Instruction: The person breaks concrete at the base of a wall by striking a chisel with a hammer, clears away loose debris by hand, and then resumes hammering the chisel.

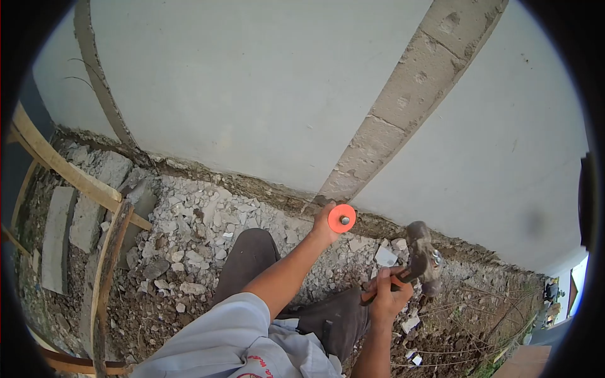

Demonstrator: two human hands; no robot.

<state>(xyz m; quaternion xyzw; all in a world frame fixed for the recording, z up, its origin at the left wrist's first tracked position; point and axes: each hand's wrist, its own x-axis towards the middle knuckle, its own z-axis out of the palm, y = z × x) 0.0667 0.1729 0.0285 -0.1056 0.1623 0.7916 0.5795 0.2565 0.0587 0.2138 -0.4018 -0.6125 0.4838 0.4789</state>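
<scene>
My left hand point(322, 225) is wrapped round a chisel point(345, 220), seen end-on with its round orange hand guard facing up. The chisel's tip is hidden below the guard and hand, near the foot of a rough exposed strip point(391, 116) in the white wall. Lower right, my right hand point(389, 297) grips the short handle of a club hammer point(423, 259). Its worn, dusty metal head is raised to the right of the chisel, apart from it.
White rubble point(195, 227) covers the ground along the wall point(239, 82). On the left lie concrete blocks point(58, 239) beside a wooden frame point(69, 170). Soil with dry twigs point(472, 315) stretches right. A second chased strip point(101, 75) runs down the wall at left.
</scene>
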